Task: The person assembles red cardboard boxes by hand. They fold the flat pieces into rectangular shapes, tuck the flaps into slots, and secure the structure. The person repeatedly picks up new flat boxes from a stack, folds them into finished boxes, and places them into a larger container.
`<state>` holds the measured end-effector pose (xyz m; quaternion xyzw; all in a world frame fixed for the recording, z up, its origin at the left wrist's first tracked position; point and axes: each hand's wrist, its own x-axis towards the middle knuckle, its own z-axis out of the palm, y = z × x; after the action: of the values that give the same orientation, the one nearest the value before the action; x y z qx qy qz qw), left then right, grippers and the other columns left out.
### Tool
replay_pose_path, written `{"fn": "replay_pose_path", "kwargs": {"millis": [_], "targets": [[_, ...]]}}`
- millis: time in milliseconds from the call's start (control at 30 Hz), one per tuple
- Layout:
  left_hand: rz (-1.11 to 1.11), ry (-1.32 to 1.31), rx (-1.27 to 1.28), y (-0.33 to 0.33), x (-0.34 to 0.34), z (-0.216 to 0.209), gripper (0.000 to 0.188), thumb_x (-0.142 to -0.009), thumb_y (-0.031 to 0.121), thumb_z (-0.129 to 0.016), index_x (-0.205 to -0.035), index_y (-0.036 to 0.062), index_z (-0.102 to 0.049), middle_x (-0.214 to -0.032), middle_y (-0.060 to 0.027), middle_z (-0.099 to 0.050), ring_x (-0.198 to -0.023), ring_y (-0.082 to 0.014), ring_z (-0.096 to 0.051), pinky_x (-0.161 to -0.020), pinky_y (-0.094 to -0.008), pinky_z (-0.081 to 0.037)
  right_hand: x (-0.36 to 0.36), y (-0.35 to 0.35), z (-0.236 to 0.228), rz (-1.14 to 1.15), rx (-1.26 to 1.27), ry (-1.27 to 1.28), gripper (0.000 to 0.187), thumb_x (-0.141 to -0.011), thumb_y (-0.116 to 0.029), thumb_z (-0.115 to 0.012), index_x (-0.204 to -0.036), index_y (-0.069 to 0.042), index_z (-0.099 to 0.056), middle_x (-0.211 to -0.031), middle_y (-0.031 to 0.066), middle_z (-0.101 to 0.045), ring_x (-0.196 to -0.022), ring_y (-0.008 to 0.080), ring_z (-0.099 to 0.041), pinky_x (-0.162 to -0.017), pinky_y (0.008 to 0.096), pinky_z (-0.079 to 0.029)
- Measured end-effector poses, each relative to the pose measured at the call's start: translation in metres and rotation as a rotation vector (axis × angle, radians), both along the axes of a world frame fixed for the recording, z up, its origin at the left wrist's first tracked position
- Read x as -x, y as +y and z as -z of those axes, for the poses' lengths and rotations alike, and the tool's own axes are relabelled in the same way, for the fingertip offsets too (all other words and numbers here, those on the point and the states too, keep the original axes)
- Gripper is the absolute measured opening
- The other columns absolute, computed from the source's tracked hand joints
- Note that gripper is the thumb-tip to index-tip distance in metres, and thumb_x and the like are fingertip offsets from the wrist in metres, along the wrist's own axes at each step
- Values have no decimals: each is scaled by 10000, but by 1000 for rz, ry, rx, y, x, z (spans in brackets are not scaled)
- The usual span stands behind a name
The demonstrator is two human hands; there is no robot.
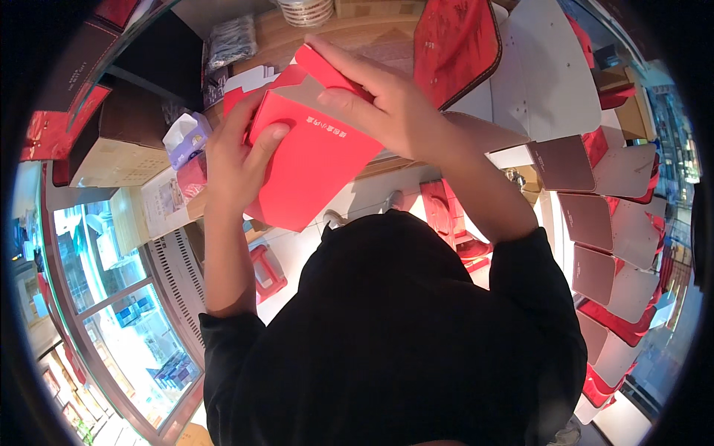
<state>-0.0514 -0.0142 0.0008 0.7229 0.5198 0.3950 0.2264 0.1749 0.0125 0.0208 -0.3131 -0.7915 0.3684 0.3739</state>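
Note:
A red cardboard box (316, 175) with a pale inside hangs tilted in front of me, above the front edge of the wooden table (390, 37). Gripping its left side is my left hand (242, 156), thumb on the front panel and fingers round the side. At the top, a folded red flap (327, 70) is pinched between the thumb and fingers of my right hand (390, 104). The top of the box stands partly open, showing its pale inner face. Its far side and bottom are hidden.
Clear-wrapped packs (232, 41) and stacked bowls (306, 11) sit at the back. Left are a purple-white tissue pack (186, 137) and a brown carton (119, 152). A red patterned panel (455, 48) stands right, by rows of open boxes (591, 223). A red stool (268, 271) stands below.

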Motion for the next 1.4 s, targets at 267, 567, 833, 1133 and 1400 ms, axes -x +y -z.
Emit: {"fn": "replay_pose_path", "kwargs": {"millis": [267,567,833,1133,1400], "targets": [[23,27,7,3,-1,0,512,-791,402,-661,-1143,41,-571,-1018,-182,-631,-937,-312,-618,-810,-363,-471,8,-10,18,85,-121,33,515,-898,-230,-549,-1379,-162,-379,-1055,163,-537,-902,282,-561,-793,351,-453],[63,137,-63,3,-3,-6,515,-752,372,-693,-1128,38,-581,-1042,-150,-632,-941,-325,-615,-812,-381,-476,13,-15,29,82,-29,100,461,-931,-169,-475,-1381,-159,-377,-1102,157,-501,-967,252,-540,-836,318,-434],[54,128,-15,3,-2,-2,498,-755,367,-689,-1116,39,-589,-1037,-152,-631,-930,-326,-617,-810,-387,-476,12,-17,28,51,-10,62,461,-918,-115,-481,-1371,-144,-396,-1130,134,-493,-1000,230,-533,-852,296,-428],[41,188,-38,3,-5,-6,482,-775,387,-667,-1102,42,-593,-1027,-147,-629,-916,-335,-612,-800,-386,-476,14,-21,34,-3,-32,46,605,-895,-190,-525,-1425,-100,-249,-1378,203,-300,-1270,333,-333,-1043,372,-290],[45,183,50,1,-8,-6,461,-804,367,-641,-1135,56,-562,-1055,-147,-612,-956,-336,-594,-810,-388,-465,14,-26,29,-17,-116,-101,690,-891,-197,-535,-1443,-87,-135,-1466,242,-140,-1346,378,-213,-1080,399,-246]]}}
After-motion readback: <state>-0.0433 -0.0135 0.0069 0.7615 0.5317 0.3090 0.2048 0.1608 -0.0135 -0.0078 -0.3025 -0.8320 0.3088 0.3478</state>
